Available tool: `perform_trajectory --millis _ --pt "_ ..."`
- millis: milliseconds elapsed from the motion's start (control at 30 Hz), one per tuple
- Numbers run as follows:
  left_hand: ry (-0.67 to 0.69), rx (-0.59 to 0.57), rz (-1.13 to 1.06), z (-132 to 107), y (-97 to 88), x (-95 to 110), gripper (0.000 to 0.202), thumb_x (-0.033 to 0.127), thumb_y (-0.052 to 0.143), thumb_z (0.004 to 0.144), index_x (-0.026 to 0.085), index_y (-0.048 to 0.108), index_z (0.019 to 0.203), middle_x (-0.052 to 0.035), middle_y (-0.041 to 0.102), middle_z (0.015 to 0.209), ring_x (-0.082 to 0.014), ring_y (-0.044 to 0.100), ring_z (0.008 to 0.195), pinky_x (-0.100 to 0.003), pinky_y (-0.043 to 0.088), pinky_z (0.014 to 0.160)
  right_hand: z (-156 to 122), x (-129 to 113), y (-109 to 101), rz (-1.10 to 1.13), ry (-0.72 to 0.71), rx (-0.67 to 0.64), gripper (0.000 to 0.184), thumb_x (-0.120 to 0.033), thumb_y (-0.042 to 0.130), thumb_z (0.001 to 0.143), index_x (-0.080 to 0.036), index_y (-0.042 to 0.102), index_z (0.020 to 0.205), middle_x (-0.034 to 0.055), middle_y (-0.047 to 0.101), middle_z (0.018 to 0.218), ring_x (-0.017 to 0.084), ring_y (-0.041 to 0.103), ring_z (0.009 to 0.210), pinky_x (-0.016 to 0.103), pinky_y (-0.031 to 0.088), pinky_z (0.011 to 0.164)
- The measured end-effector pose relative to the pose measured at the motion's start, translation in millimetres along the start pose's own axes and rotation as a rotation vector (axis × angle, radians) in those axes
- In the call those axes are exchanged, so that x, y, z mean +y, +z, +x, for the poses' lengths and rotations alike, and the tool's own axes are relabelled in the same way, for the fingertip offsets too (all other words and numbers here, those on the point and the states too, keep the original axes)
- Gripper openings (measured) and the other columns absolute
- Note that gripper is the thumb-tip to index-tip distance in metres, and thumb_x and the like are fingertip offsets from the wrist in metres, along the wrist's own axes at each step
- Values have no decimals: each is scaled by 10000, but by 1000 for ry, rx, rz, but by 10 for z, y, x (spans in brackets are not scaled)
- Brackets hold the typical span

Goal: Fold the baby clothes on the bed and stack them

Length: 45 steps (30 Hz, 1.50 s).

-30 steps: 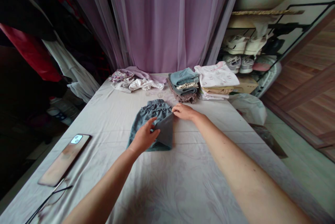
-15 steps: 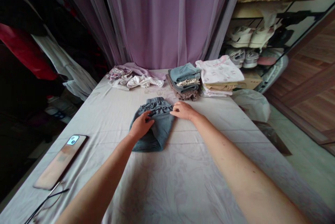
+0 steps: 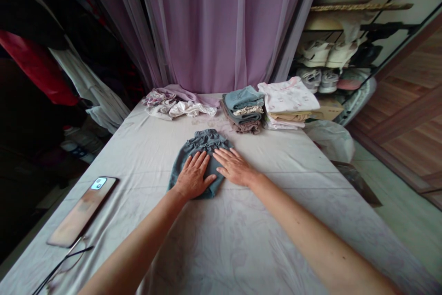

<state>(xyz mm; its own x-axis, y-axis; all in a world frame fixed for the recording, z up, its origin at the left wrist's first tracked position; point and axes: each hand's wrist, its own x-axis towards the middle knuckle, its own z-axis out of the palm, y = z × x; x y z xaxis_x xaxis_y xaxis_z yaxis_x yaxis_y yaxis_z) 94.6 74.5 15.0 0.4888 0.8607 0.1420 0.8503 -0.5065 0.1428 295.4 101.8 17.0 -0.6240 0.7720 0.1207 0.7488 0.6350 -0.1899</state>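
Note:
A folded pair of blue-grey pants [image 3: 183, 160] with a gathered elastic waistband and a ruffle lies on the cloth-covered table [image 3: 283, 221], waistband away from me. My left hand [image 3: 194, 176] rests flat on its left half, fingers stretched out. On the right half, my right hand [image 3: 233, 166] lies flat too, fingers extended toward the ruffle. Both palms hide part of the fabric. Just behind the pants stands a stack of folded clothes [image 3: 244, 99] in blue, cream and brown.
A second folded stack topped by a white printed garment [image 3: 288, 96] stands at the back right. Rumpled clothes [image 3: 179, 104] lie at the back left. A phone [image 3: 83, 212] and eyeglasses [image 3: 65, 260] lie along the left edge. Shoes [image 3: 314, 53] sit on a rack beyond.
My right hand has let go of the pants' right edge and moved inward, flattening on the fabric. My left hand has spread out flat as well.

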Motion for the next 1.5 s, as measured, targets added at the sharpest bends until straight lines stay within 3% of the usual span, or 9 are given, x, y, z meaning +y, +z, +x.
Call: perform_trajectory --millis 333,567,633,733,900,1100,1200,1333,1500 --pt "-32 -25 -46 1 51 -42 728 661 376 910 180 411 1457 -123 368 1538 -313 291 1431 -525 223 1170 -61 54 18 -35 184 -70 565 -457 285 992 -232 310 1510 59 281 1579 227 211 1463 527 166 1169" --pt "42 34 -192 -169 -100 -232 450 326 390 969 180 505 1378 -109 473 1471 -270 375 1394 -511 313 1143 -287 60 24 -54 418 89 529 -340 309 974 -155 398 1462 125 374 1530 256 363 1390 531 234 1142" --pt "61 51 -186 -353 -203 -354 457 213 408 924 195 516 1367 -100 494 1454 -265 388 1386 -519 312 1141 -405 -9 31 -29 363 189 511 -241 365 931 -151 447 1427 132 429 1495 246 397 1364 511 250 1144" --pt "84 -37 -147 -692 -357 -568 569 121 478 806 243 523 1361 -70 486 1465 -272 374 1394 -554 270 1151 -563 -209 65 20 116 274 543 -127 453 825 -169 523 1361 117 460 1473 226 387 1365 468 269 1151" --pt "67 -207 -113 -1005 -499 -785 735 89 540 686 284 483 1392 -53 408 1522 -279 343 1412 -581 238 1150 -572 -475 99 46 -90 253 523 -85 491 807 -221 586 1304 100 483 1453 222 374 1372 471 299 1135" --pt "26 -213 -100 -859 -509 -661 617 127 543 731 291 560 1326 -57 497 1458 -259 409 1375 -555 253 1148 -408 -402 57 74 -84 138 388 -136 460 906 -240 628 1239 79 612 1327 204 504 1286 478 340 1121" --pt "38 -169 -99 -822 -465 -566 546 311 621 791 284 558 1333 -77 481 1468 -299 360 1401 -583 217 1150 -475 -330 72 144 -43 212 369 -117 416 922 -214 637 1200 84 681 1217 197 591 1188 475 395 1091" --pt "79 -158 -107 -808 -400 -455 709 521 684 759 278 490 1396 -95 411 1516 -334 282 1433 -616 166 1150 -682 -227 111 179 10 306 384 -115 392 924 -201 598 1236 97 699 1176 199 631 1127 487 434 1063" --pt "139 -109 -79 -722 -383 -326 538 418 663 804 282 570 1317 -74 505 1449 -318 339 1409 -608 148 1160 -798 -188 107 154 17 307 361 -118 400 916 -183 598 1211 107 697 1176 212 634 1124 484 451 1050"
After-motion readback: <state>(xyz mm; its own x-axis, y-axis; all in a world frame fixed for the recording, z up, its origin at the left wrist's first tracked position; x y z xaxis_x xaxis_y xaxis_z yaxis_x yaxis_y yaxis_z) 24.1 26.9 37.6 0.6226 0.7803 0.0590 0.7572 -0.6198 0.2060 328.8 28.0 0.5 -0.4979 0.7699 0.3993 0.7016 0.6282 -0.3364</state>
